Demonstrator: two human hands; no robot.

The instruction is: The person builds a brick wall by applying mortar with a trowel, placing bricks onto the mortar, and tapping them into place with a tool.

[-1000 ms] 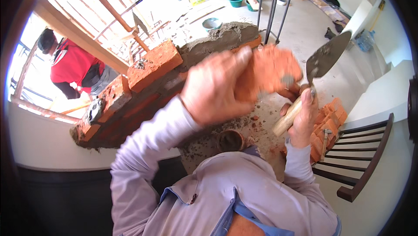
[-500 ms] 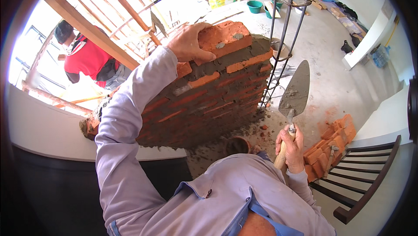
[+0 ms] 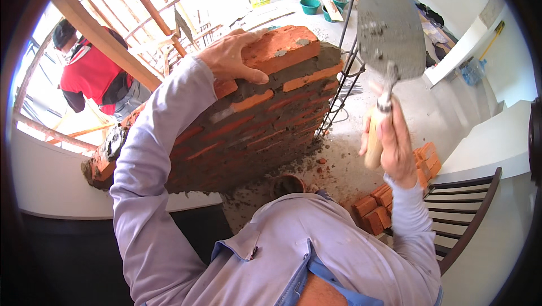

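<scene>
My left hand (image 3: 234,60) is closed over the near end of an orange brick (image 3: 288,48), which rests on grey mortar atop a brick wall (image 3: 248,136). The thumb presses against the brick's near side face. Wrapped around a pale wooden handle, my right hand (image 3: 392,142) holds up a pointed trowel (image 3: 390,29) to the right of the wall. Some mortar clings to its metal blade, which stands well above the hand and blocks part of the upright steel bars behind it.
A worker in red (image 3: 93,74) stands left beyond timber poles (image 3: 104,29). Stacked bricks (image 3: 375,210) lie low on the right beside a dark railing (image 3: 471,215). A bucket (image 3: 287,185) sits at the wall's foot. Green basins (image 3: 310,6) and steel bars (image 3: 340,91) are farther off.
My right hand has lifted the trowel upward, its blade now larger in view. My left hand stays on the brick. The whole view has shifted slightly, and the worker appears farther left.
</scene>
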